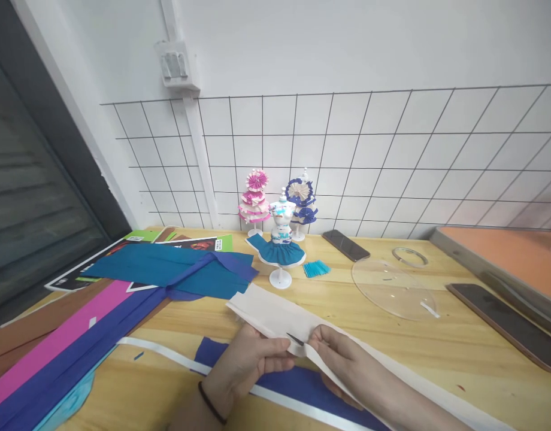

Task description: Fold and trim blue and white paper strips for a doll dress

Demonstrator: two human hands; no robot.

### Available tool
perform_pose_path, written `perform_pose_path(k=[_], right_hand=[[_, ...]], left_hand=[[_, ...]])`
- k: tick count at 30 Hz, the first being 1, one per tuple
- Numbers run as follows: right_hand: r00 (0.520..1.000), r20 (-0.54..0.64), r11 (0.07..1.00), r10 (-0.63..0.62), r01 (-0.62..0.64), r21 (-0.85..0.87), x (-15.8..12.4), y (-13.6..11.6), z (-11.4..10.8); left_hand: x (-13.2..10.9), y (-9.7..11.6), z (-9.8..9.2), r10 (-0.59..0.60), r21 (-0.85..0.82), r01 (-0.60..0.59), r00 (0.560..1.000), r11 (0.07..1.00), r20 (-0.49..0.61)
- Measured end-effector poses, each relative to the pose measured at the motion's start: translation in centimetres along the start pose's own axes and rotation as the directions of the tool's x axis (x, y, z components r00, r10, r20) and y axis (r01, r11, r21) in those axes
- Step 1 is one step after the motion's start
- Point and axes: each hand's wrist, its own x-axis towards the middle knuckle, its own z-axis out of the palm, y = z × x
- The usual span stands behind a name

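A long cream strip of what looks like crepe paper (279, 308) runs from the middle of the table toward the lower right. My left hand (255, 362) pinches its near edge between thumb and fingers. Closed beside it, my right hand (341, 353) has a thin dark pointed tool (295, 339) sticking out from its fingertips over the paper's edge; its rest is hidden, so I cannot tell its kind. Beneath both hands lies a dark blue strip (297, 386) with a white band (167, 354) across it. Beyond stands a small white dress form (282, 215) wearing a teal ruffled skirt (282, 254).
Two decorated forms, pink (254, 206) and purple-cream (302, 200), stand by the wall grid. Teal paper (141, 263) and coloured strips (96, 326) cover the left. Rightward lie teal sticks (317, 268), a clear disc (387, 293), phones (346, 245) and an orange-topped case (509, 254).
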Motion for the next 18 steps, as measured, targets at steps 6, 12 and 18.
perform_pose_path(k=[6,12,18], right_hand=[[0.999,0.001,0.999,-0.039,0.039,0.008,0.14,0.4,-0.06],[0.998,-0.008,0.993,-0.062,0.06,-0.098,-0.12,-0.01,-0.12],[0.981,-0.082,0.954,-0.176,0.15,-0.259,-0.03,0.18,-0.45]], left_hand=[[-0.08,0.22,0.2,-0.004,0.011,0.004,1.0,1.0,-0.009],[-0.07,0.2,0.25,0.0,0.012,0.0,1.0,1.0,0.003],[-0.11,0.21,0.33,-0.009,0.009,0.009,1.0,1.0,0.012]])
